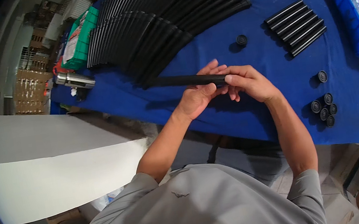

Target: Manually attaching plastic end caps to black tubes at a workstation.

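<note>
Both of my hands hold one black tube [184,80] above the blue cloth, its long part reaching out to the left. My left hand [198,97] grips it from below, thumb along its near side. At the tube's right end, the fingers and thumb of my right hand [249,82] close round the tip; whether a cap sits there is hidden. Beyond my hands lies a single round black cap [241,40]. More black caps [327,99] stand in a loose cluster to the right, with another cap [322,76] just behind them.
A wide fan of long black tubes [148,28] covers the far left of the blue-clothed table [292,118]. Several shorter black tubes [295,25] lie side by side at the right. A blue bin [352,26], a green crate [87,37] and a metal cylinder [75,80] stand around the sides.
</note>
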Available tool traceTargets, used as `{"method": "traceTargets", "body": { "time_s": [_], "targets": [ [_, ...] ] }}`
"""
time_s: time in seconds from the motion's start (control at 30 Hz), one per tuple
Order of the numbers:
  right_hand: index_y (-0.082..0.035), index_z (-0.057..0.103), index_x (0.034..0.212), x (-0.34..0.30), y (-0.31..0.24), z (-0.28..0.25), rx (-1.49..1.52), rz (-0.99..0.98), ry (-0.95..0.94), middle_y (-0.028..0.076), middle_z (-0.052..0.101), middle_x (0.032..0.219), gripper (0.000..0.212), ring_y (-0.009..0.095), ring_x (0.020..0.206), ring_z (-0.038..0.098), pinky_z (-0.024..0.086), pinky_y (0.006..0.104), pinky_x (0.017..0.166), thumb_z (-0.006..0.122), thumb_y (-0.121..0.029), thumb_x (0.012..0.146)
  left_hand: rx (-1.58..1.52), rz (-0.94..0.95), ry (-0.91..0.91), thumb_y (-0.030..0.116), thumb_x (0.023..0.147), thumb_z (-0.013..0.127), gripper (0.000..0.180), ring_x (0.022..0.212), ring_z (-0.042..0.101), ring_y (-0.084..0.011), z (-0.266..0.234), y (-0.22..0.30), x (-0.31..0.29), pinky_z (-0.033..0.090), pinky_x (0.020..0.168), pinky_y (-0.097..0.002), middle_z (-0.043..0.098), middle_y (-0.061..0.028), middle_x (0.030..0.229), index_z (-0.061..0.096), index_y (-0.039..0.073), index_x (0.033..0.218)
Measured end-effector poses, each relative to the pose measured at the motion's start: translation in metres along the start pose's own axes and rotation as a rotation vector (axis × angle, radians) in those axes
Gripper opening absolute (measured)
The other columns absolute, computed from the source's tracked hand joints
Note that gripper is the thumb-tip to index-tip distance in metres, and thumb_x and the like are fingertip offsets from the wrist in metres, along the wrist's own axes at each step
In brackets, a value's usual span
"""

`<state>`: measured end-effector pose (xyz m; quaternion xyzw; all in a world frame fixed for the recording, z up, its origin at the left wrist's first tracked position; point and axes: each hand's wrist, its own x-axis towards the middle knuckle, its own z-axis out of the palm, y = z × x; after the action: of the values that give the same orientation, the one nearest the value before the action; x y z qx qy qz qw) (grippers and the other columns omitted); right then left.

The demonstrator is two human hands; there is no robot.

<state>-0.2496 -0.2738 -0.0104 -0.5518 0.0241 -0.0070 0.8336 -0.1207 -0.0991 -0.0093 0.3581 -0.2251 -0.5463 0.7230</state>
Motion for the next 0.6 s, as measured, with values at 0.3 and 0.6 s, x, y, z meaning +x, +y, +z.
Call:
{"method": "traceTargets", "body": {
  "time_s": [0.3, 0.6],
  "targets": [
    [-0.004, 0.063, 0.122, 0.005, -0.009, -0.01, -1.058, -0.364, 0.79, 0.017, 0.066, 0.105, 0.03, 0.028, 0.086, 0.066, 0.054, 0.0318, 0.072, 0.062, -0.009, 0.092, -0.215, 0.057, 0.025, 0.016, 0.097, 0.059, 0.03, 0.126, 0.056, -0.04, -0.034, -0.017, 0.009, 0.046, 0.108, -0.0505, 0.055, -0.0233, 0.137, 0.058, 0.012, 0.127],
    [-0.016, 0.052, 0.14, 0.038, -0.018, -0.042, -2.034, -0.133, 0.51, 0.02, 0.051, 0.139, 0.055, 0.037, 0.124, 0.052, 0.05, 0.0429, 0.095, 0.055, -0.004, 0.087, -0.252, 0.112, 0.025, 0.019, 0.1, 0.057, 0.025, 0.117, 0.062, -0.0398, -0.033, -0.025, 0.01, 0.053, 0.1, -0.0503, 0.059, -0.025, 0.13, 0.057, 0.014, 0.124]
  ]
}}
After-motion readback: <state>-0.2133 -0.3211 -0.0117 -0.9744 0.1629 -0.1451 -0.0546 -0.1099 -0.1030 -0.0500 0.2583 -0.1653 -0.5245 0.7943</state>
